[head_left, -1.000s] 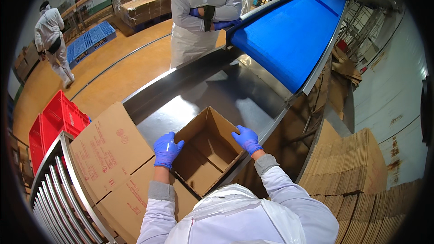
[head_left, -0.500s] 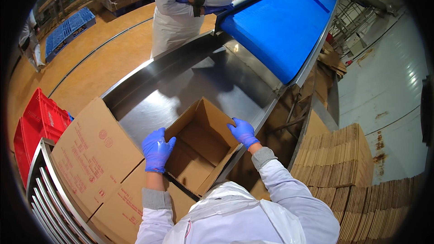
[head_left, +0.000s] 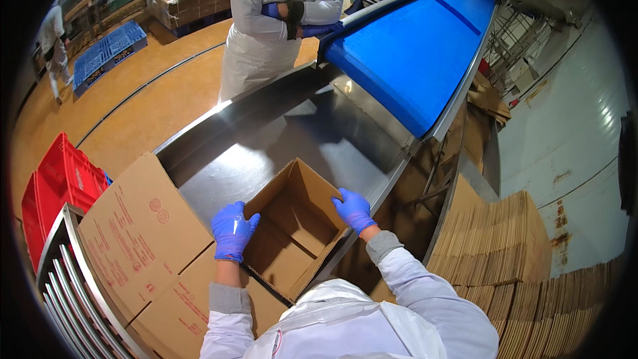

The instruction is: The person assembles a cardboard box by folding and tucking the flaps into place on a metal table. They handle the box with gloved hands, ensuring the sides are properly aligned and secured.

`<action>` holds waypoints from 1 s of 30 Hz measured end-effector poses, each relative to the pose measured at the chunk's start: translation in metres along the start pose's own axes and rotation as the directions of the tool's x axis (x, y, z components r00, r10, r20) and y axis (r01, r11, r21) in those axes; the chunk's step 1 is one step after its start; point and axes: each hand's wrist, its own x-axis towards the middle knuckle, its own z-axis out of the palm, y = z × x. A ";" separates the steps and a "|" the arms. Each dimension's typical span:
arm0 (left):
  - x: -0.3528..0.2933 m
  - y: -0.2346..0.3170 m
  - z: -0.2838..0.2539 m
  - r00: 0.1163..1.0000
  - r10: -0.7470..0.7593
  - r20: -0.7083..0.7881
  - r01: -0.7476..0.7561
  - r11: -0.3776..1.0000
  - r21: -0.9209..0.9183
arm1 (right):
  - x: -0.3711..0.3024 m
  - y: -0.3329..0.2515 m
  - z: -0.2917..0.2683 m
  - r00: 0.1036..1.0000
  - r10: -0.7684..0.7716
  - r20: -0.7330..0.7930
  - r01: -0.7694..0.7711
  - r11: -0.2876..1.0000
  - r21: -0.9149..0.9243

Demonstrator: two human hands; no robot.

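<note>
An open-topped brown cardboard box (head_left: 318, 193) rests at the near side of the steel work table (head_left: 222, 176). Bare cardboard shows inside it. My left hand (head_left: 232, 233), in a blue glove, is closed on the box's left rim, thumb toward the inside. On the opposite rim my right hand (head_left: 354, 211), gloved in the same blue, grips the right wall. The fingertips on the outer faces of the box are partly hidden.
Printed cardboard boxes (head_left: 143, 219) stand left of the table, beside a metal rack (head_left: 73, 292) and red crates (head_left: 63, 186). A blue conveyor belt (head_left: 405, 53) extends beyond. Flattened cartons (head_left: 492, 239) are stacked at right. A co-worker (head_left: 286, 33) stands across with folded arms.
The view has shifted slightly, so the table and conveyor sit lower. Both hands keep their grip on the box. A distant person at far left has changed position.
</note>
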 end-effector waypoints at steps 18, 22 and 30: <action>-0.003 -0.012 0.006 0.999 -0.023 0.031 0.024 0.999 -0.024 | -0.021 -0.008 0.003 0.997 -0.062 0.043 0.064 0.997 -0.047; -0.005 -0.010 0.005 1.000 -0.005 0.004 0.005 0.999 -0.038 | -0.016 -0.007 0.001 0.998 -0.032 0.048 0.035 0.997 -0.075; -0.004 -0.009 0.005 1.000 0.004 -0.030 -0.005 0.999 -0.040 | -0.008 0.006 0.007 0.995 -0.059 0.082 0.065 0.995 -0.079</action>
